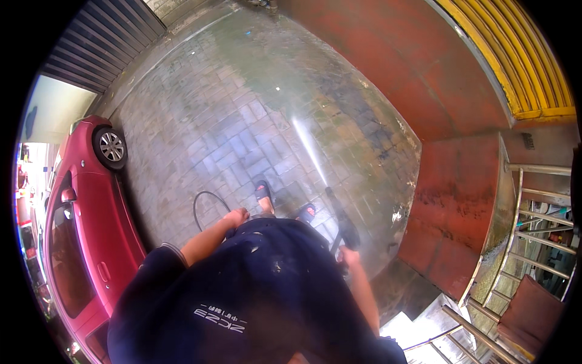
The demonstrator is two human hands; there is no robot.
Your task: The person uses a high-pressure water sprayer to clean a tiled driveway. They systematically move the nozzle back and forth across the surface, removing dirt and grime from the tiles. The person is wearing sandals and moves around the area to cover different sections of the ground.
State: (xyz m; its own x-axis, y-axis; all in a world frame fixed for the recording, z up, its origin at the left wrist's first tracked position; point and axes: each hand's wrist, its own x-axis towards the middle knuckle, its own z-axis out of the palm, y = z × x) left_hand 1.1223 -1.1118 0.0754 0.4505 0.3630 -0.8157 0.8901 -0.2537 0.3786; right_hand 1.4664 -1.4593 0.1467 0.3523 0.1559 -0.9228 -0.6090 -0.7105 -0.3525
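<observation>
My right hand is wrapped round the grip of a black pressure washer spray gun. The gun points forward and a little left, and a white water jet shoots from its nozzle onto the wet paving. At my waist, my left hand is closed on a thin black hose, which loops out to the left of it. My feet in dark slippers stand on the paving between the two hands. Part of the hose is hidden behind my arm and body.
Along the left stands a red car. A red-brown wall runs down the right, with a yellow corrugated shutter above it. Metal railings stand at the lower right. A dark ribbed gate is at the far left.
</observation>
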